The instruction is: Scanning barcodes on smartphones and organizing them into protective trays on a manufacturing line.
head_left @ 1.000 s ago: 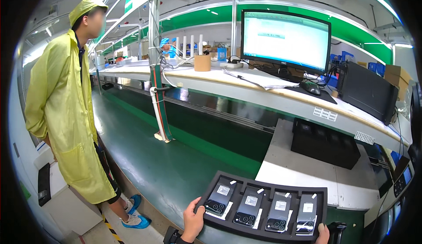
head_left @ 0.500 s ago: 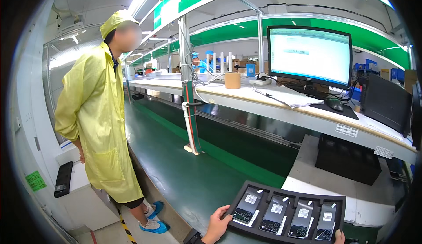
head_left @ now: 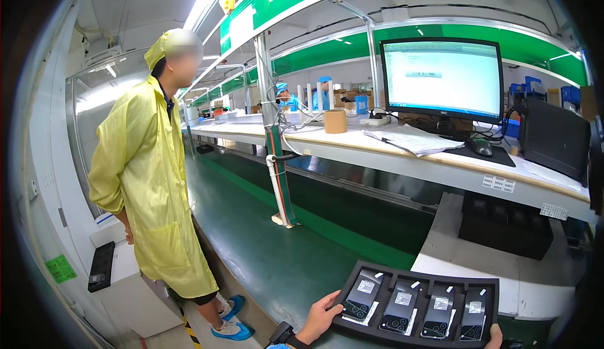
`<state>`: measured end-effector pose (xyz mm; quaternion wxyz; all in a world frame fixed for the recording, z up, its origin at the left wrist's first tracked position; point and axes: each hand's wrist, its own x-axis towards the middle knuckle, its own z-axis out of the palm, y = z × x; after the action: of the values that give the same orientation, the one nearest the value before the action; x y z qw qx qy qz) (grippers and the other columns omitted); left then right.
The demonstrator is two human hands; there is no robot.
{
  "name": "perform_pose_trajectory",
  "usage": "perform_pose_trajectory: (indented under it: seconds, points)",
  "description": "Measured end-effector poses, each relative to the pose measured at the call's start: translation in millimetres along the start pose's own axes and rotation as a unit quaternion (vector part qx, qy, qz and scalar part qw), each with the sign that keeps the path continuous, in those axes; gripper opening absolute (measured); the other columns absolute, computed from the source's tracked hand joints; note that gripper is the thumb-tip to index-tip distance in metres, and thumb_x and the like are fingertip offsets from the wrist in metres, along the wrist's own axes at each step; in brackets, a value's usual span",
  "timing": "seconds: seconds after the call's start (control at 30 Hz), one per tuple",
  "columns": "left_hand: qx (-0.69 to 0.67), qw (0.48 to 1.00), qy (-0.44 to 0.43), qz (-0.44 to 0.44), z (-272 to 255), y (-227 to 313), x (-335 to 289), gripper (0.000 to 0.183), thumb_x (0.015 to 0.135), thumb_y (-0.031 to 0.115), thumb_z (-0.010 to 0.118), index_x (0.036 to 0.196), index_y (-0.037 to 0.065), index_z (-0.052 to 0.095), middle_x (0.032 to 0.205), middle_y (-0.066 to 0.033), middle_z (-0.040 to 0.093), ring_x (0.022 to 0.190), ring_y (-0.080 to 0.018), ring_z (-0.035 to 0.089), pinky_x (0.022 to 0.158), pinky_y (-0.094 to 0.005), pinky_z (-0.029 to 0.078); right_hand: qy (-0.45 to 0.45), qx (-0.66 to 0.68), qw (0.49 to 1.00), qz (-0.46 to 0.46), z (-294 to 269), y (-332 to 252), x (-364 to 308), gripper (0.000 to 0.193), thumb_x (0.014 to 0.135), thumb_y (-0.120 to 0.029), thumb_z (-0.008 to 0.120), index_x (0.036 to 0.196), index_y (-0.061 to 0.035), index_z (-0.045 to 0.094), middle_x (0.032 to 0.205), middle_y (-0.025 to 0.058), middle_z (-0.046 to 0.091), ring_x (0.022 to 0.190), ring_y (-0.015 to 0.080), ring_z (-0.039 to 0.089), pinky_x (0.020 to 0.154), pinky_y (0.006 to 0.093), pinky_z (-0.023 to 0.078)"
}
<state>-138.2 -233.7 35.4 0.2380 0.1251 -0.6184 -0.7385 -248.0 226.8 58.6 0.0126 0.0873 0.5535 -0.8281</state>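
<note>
A black foam tray (head_left: 492, 300) is held up between my two hands at the lower right. Several dark smartphones (head_left: 441, 308) lie in its separate slots, camera ends toward me, each with a small white label on its back. My left hand (head_left: 322, 317) grips the tray's left edge, thumb on the rim and the other fingers partly hidden beneath. At the right corner my right hand (head_left: 495, 336) is mostly cut off by the lower edge of the view. Its thumb presses the tray's side.
A person in a yellow coat (head_left: 148, 185) stands at left beside a long green surface (head_left: 239, 242). On the white bench are a monitor (head_left: 442, 78), papers (head_left: 412, 139), a mouse (head_left: 480, 147) and a tape roll (head_left: 335, 121). A stack of black trays (head_left: 503, 226) sits below.
The view has shifted slightly, so the person and the bench stand a little to the right and lower. I still hold the tray in both hands.
</note>
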Motion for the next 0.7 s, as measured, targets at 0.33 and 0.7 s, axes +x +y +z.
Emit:
perform_pose_trajectory:
  seconds: [0.33, 0.7]
  points:
    - [0.09, 0.99, 0.071, 0.077, 18.2, -10.1, -17.9, 0.048, 0.093, 0.006, 0.061, 0.139, -0.004, 0.051, 0.124, -0.01, 0.065, 0.111, -0.0139, 0.06, 0.097, -0.0272, 0.047, 0.002, -0.181, 0.97, -0.162, 10.1, -7.0, -26.4, 0.041, 0.101, -0.016, 0.055, 0.136, 0.0069, 0.055, 0.129, 0.0161, 0.065, 0.114, 0.023, 0.059, 0.1, 0.0318, 0.043]
    - [0.123, 0.979, 0.145, 0.079, 23.4, -6.6, -18.0, 0.034, 0.089, 0.002, 0.06, 0.122, -0.006, 0.06, 0.11, -0.01, 0.068, 0.099, -0.0135, 0.063, 0.09, -0.0274, 0.049, -0.017, -0.158, 0.971, -0.178, 12.8, -12.2, -24.8, 0.043, 0.099, -0.009, 0.054, 0.139, 0.007, 0.052, 0.137, 0.0156, 0.059, 0.123, 0.023, 0.055, 0.106, 0.0317, 0.04]
